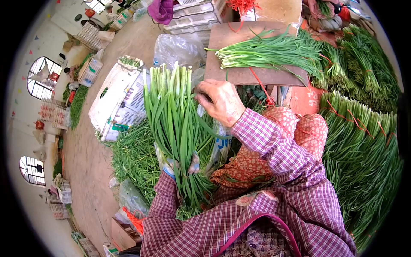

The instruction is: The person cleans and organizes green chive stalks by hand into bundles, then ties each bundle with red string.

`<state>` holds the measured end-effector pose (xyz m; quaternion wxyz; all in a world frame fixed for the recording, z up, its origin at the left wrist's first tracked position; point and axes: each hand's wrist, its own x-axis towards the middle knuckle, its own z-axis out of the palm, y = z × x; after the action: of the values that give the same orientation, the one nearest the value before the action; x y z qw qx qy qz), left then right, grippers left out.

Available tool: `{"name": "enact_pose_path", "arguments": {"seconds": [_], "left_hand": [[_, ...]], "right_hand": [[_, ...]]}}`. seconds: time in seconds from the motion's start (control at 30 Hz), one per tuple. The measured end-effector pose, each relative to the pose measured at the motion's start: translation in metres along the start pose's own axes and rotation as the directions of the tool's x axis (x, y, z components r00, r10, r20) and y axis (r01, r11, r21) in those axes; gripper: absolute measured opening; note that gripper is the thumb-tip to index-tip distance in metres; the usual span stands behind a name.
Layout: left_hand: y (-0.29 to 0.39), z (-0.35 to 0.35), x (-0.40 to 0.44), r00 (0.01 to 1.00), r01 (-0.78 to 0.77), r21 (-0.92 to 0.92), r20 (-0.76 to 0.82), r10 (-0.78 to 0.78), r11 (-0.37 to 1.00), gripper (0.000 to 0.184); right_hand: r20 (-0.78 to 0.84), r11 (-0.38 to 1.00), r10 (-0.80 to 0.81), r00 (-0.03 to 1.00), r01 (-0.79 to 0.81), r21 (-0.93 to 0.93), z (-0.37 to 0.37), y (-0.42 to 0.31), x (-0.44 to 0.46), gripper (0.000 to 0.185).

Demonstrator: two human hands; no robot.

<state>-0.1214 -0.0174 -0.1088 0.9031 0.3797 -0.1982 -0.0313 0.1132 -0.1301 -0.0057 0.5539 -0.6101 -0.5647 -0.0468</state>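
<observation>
My left hand (194, 163) is wrapped round the lower, leafy part of a bunch of garlic chives (171, 107), with a clear plastic cover on the hand. The pale cut ends point up and the green leaves hang down past my wrist. Beside the upper right edge of the bunch is my right hand (222, 102), its thumb and fingers curled together. What is between those fingertips, if anything, is too small to make out. Another pile of garlic chives (265, 51) lies on a brown board (218, 76) ahead of me.
Loose greens (132, 158) are heaped at left below a white sack-covered crate (115, 100). Tied bundles of chives (359, 158) stand along the right. Red ties (242, 6) hang at the top beside stacked white crates (192, 21). Other people sit far off at left.
</observation>
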Motion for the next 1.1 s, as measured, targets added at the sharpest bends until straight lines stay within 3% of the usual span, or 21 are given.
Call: {"name": "enact_pose_path", "arguments": {"seconds": [0.07,0.13,0.17,0.23,0.33,0.4,0.47,0.53,0.6,0.63,0.67,0.7,0.73,0.77,0.8,0.83,0.87,0.93,1.0,1.07,1.1], "left_hand": [[-0.001,-0.002,0.0,0.999,0.017,-0.01,0.035,-0.017,1.0,0.055],[-0.001,0.001,0.002,0.998,-0.009,-0.005,-0.063,0.008,1.0,0.056],[0.001,0.005,0.001,0.981,0.071,-0.085,-0.173,-0.085,0.994,0.064],[0.004,0.016,0.004,0.97,0.067,-0.092,-0.226,-0.086,0.993,0.063],[-0.001,0.014,-0.004,0.951,0.082,-0.102,-0.289,-0.108,0.991,0.057],[-0.009,0.018,-0.016,0.911,0.007,-0.02,-0.413,-0.015,1.0,0.064],[-0.012,0.015,-0.027,0.902,0.046,0.072,-0.432,-0.011,0.996,0.063],[-0.013,0.012,-0.038,0.887,0.116,0.137,-0.46,-0.041,0.984,0.058],[-0.011,0.011,-0.04,0.878,0.102,0.103,-0.476,-0.041,0.989,0.05],[-0.01,0.011,-0.043,0.863,0.071,0.123,-0.504,0.001,0.99,0.047],[-0.009,0.01,-0.044,0.847,0.041,0.144,-0.53,0.042,0.989,0.043],[-0.007,0.012,-0.042,0.85,0.0,0.147,-0.521,0.078,0.989,0.038],[-0.005,0.016,-0.041,0.848,-0.005,0.15,-0.523,0.084,0.989,0.038],[-0.003,0.021,-0.039,0.814,0.014,0.152,-0.575,0.077,0.988,0.038],[-0.001,0.022,-0.037,0.779,0.035,0.152,-0.624,0.068,0.988,0.037],[0.0,0.02,-0.035,0.779,0.034,0.153,-0.623,0.07,0.988,0.037],[0.0,0.018,-0.034,0.806,0.044,0.147,-0.59,0.052,0.988,0.037],[-0.002,0.017,-0.039,0.83,0.061,0.139,-0.557,0.027,0.988,0.037],[-0.003,0.014,-0.048,0.724,0.186,0.122,-0.688,-0.052,0.975,0.038],[0.004,0.028,-0.029,0.742,0.171,0.136,-0.669,-0.037,0.976,0.041],[0.002,0.018,-0.032,0.82,0.156,0.141,-0.571,-0.049,0.978,0.043]], "right_hand": [[0.012,0.998,0.0,1.0,0.001,-0.062,-0.003,0.0,0.001,0.011],[0.008,0.987,-0.03,1.0,0.031,-0.157,-0.006,0.001,0.003,0.012],[0.01,0.987,-0.029,1.0,0.03,-0.158,-0.008,0.002,0.005,0.012],[0.011,0.966,-0.009,1.0,0.012,-0.257,-0.017,0.001,0.009,0.013],[-0.075,0.93,-0.116,0.99,0.082,-0.357,-0.033,0.02,0.02,0.015],[-0.191,0.895,-0.176,0.966,0.077,-0.439,-0.06,0.033,0.031,0.012],[-0.253,0.889,-0.2,0.947,0.066,-0.454,-0.091,0.038,0.038,0.007],[-0.342,0.904,-0.132,0.93,-0.028,-0.426,-0.116,0.045,0.035,0.006],[-0.358,0.888,0.07,0.931,-0.222,-0.403,-0.137,0.048,0.025,0.008],[-0.292,0.832,0.064,0.954,-0.212,-0.512,-0.142,0.053,0.015,0.01],[-0.227,0.884,-0.033,0.973,-0.078,-0.462,-0.139,0.075,0.0,0.012],[-0.038,0.882,0.052,0.998,-0.064,-0.467,-0.133,0.09,-0.016,0.013],[0.223,0.81,0.29,0.931,-0.114,-0.576,-0.12,0.079,-0.022,0.023],[0.389,0.721,0.458,0.799,-0.077,-0.689,-0.11,0.066,-0.033,0.035],[0.403,0.813,0.39,0.828,-0.105,-0.572,-0.098,0.06,-0.04,0.045],[0.322,0.901,0.219,0.921,-0.064,-0.43,-0.082,0.054,-0.04,0.044],[0.276,0.929,0.264,0.924,-0.166,-0.332,-0.071,0.034,-0.029,0.046],[0.181,0.972,0.128,0.975,-0.087,-0.219,-0.049,0.017,-0.012,0.053],[0.098,0.97,0.059,0.993,-0.034,-0.241,-0.023,0.012,-0.002,0.051],[0.232,0.986,0.099,0.968,-0.064,-0.154,-0.007,0.02,0.001,0.042],[0.248,0.987,0.059,0.967,-0.019,-0.161,-0.004,0.021,0.002,0.03]]}}
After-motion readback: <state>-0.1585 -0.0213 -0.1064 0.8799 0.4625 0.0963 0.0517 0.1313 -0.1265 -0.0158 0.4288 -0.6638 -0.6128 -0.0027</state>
